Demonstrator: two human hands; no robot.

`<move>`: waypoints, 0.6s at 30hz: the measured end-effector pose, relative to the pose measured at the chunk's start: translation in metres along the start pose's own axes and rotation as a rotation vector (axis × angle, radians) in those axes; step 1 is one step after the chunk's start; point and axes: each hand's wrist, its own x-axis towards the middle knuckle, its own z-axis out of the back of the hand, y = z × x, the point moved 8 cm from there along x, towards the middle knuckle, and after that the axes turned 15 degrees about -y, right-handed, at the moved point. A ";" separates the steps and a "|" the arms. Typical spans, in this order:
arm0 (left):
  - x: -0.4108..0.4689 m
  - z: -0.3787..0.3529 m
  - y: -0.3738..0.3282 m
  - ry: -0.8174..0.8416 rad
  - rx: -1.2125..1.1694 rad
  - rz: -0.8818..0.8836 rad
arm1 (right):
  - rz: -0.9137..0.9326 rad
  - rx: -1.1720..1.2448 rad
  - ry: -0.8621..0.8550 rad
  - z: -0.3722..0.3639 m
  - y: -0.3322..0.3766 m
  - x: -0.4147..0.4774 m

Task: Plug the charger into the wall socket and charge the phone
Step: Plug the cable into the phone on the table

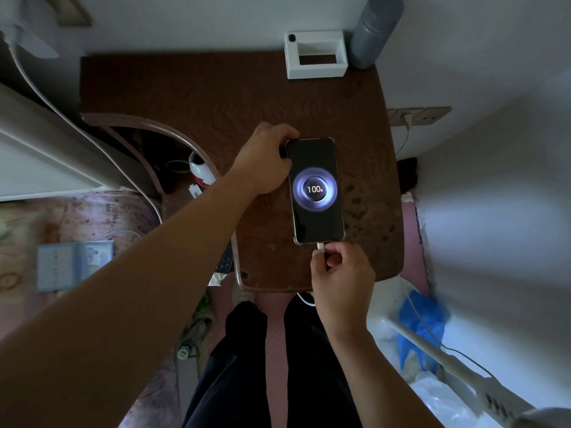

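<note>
A phone (314, 189) lies flat on the brown wooden table (234, 97), its screen lit with a glowing ring and "100%". My left hand (265, 159) grips the phone's far left corner. My right hand (340, 273) pinches the white cable plug (320, 246), which sits in the phone's near end. The white cable (306, 299) loops under the table's front edge. On the right wall a socket plate (426, 116) holds a white charger (408, 119) with a thin cord hanging from it.
A white box frame (315, 55) and a grey cylinder (375, 29) stand at the table's back right. A white and red object (200, 169) sits left of the table. A blue bag (421, 322) and a white rail (445, 362) lie at lower right. My dark-trousered legs are below.
</note>
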 end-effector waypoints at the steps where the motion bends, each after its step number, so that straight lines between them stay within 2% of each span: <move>1: 0.000 0.000 0.000 -0.002 0.000 0.000 | -0.001 0.001 0.000 0.000 0.000 0.000; 10: -0.011 -0.002 -0.001 -0.046 0.010 0.049 | 0.003 0.029 0.007 0.000 -0.002 0.000; 15: -0.044 0.006 0.002 -0.125 -0.013 0.142 | 0.006 0.028 0.038 -0.002 -0.005 0.000; 18: -0.074 0.014 0.011 -0.218 0.050 0.190 | 0.014 0.027 0.050 -0.003 -0.006 0.001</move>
